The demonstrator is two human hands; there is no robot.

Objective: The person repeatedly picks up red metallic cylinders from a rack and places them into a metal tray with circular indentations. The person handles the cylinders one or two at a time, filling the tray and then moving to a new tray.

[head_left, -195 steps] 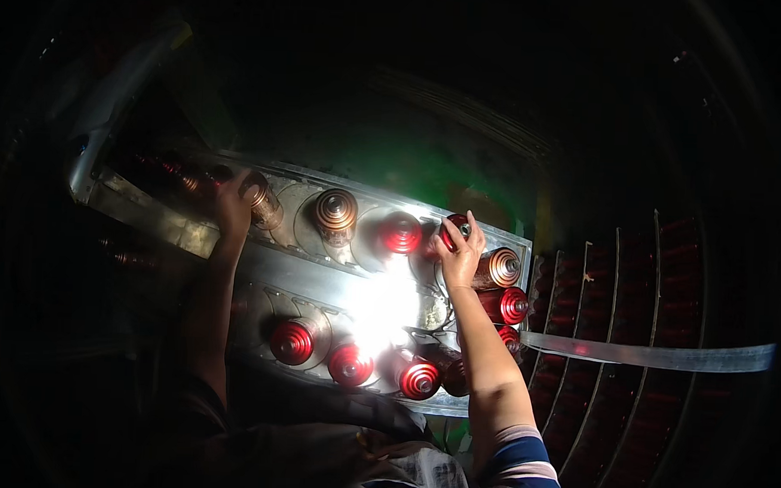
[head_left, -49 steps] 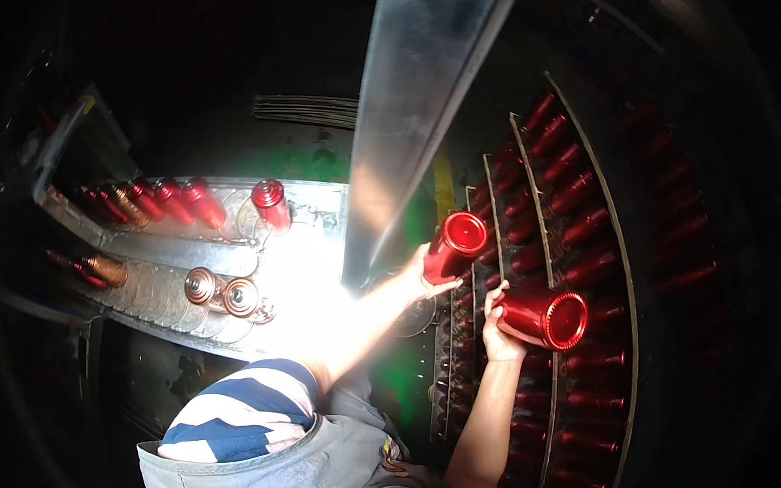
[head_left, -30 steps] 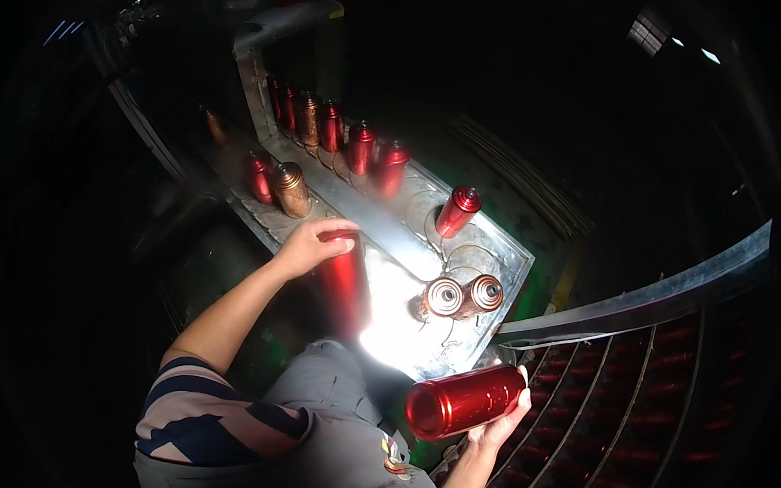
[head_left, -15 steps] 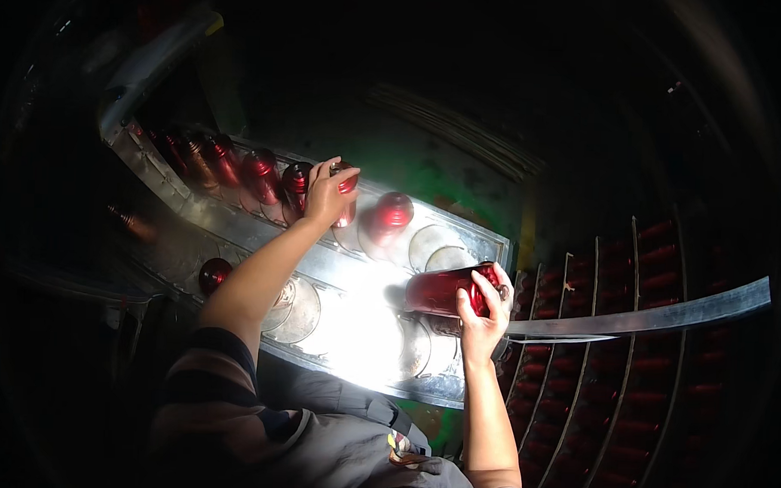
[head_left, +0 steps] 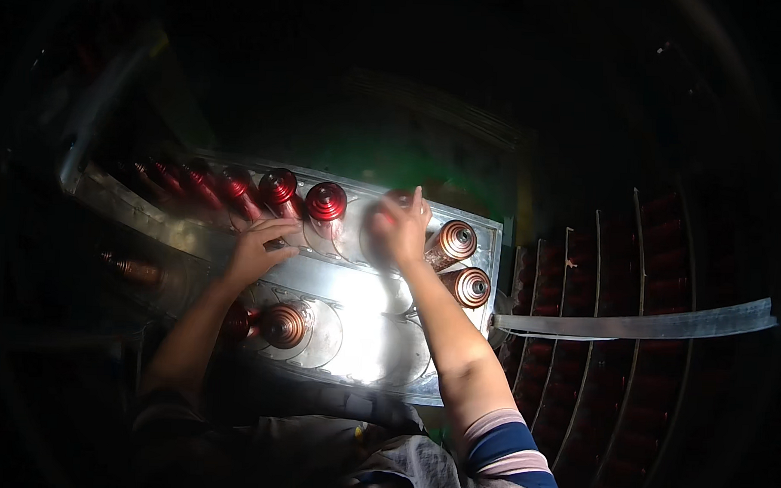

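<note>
My right hand [head_left: 404, 232], blurred, closes around a red bottle [head_left: 383, 218] at the far side of the metal tray [head_left: 320, 280]. To its left, my left hand [head_left: 268, 244] hovers over the tray with fingers spread and nothing visible in them. Just beyond it stand a red bottle with a ridged, stepped shoulder [head_left: 327, 202] and a similar bottle [head_left: 278, 187]. Right of my right hand are two copper-toned bottles with the same stepped shoulders, one farther [head_left: 455, 241] and one nearer [head_left: 471, 287].
Several more red bottles [head_left: 236, 183] line the far left side. Beside my left forearm stands another copper-toned bottle [head_left: 283, 325]. Racks of stacked red bottles [head_left: 566, 396] stand at right, and a metal strip [head_left: 637, 327] juts over them. The surroundings are dark.
My right hand has left the bottle it held tilted and reached across to the far side. My left hand has released its bottle and drawn back left. Two copper-toned bottles now stand at right.
</note>
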